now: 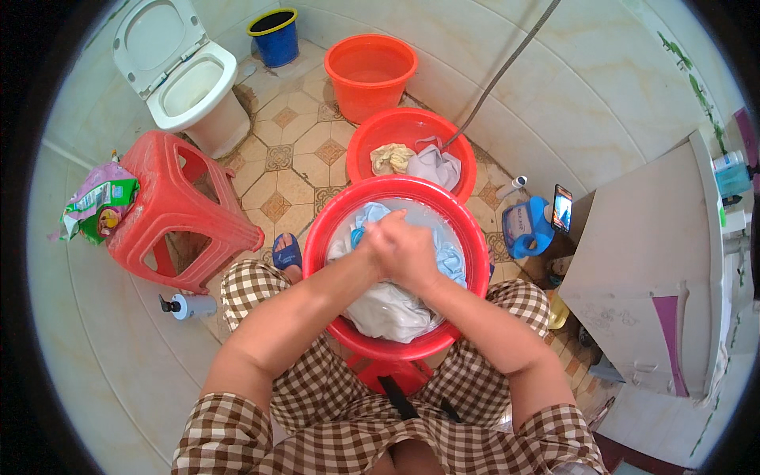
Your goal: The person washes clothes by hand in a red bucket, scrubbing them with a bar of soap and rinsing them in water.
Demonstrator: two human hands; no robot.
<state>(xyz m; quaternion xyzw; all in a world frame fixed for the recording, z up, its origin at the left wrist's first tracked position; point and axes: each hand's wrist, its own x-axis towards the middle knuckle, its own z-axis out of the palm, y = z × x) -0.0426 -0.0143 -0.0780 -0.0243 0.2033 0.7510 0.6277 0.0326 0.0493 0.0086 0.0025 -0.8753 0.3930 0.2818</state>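
Note:
A red plastic basin (469, 237) stands before me between my knees, holding water and wet laundry. White cloth (393, 312) lies at its near side, with light-blue cloth (449, 261) at the right and more at the back. My left hand (380, 240) and my right hand (412, 252) are pressed together above the laundry, blurred in part. Something bright blue (357, 237) shows beside my left hand; whether it is held cannot be told. What lies between my palms is hidden.
Behind stand a second red basin (363, 133) with cloths and an orange bucket (371, 74). At left are a red plastic stool (172, 219), a pump bottle (196, 306) and a toilet (196, 89). A blue detergent jug (525, 228), a phone (562, 208) and a cabinet (641, 237) stand right.

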